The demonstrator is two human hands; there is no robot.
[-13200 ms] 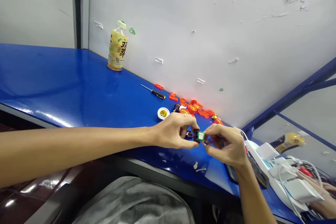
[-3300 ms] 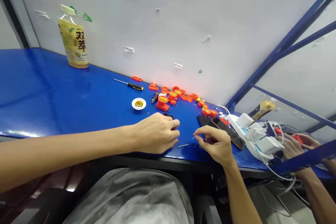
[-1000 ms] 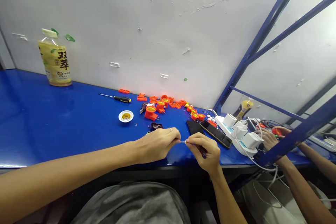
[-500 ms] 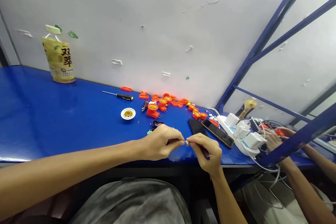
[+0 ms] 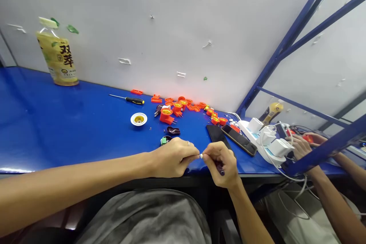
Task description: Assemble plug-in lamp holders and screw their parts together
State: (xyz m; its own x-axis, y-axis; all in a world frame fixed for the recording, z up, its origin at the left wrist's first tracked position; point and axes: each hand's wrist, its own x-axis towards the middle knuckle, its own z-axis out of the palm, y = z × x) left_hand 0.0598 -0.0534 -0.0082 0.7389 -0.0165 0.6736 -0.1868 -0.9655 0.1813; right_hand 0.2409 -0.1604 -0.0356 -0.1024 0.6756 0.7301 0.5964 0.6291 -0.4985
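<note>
My left hand (image 5: 174, 157), with a ring on one finger, is closed in a pinch above the table's front edge. What its fingertips hold is too small to name. Facing it, my right hand (image 5: 221, 163) pinches a small white part (image 5: 201, 156), and the two hands' fingertips almost meet there. A dark brown rod-like piece (image 5: 220, 169) is tucked in the right palm, mostly hidden. Just beyond the left hand lie a round part with a green piece (image 5: 165, 140) and a dark brown shell (image 5: 173, 130).
A white lamp-holder-like cup (image 5: 138, 119), a screwdriver (image 5: 134, 100) and several orange socket parts (image 5: 166, 115) lie on the blue table (image 5: 85, 129). Two phones (image 5: 239, 139) and a loaded power strip (image 5: 274, 156) are right, by a blue frame (image 5: 263, 70). Another person's hands (image 5: 299, 146) work beyond it.
The view has shifted slightly, uncovering more of the dark brown shell and green piece. My hands stay fingertip to fingertip at the small white part, with the right fingers a little more curled.
</note>
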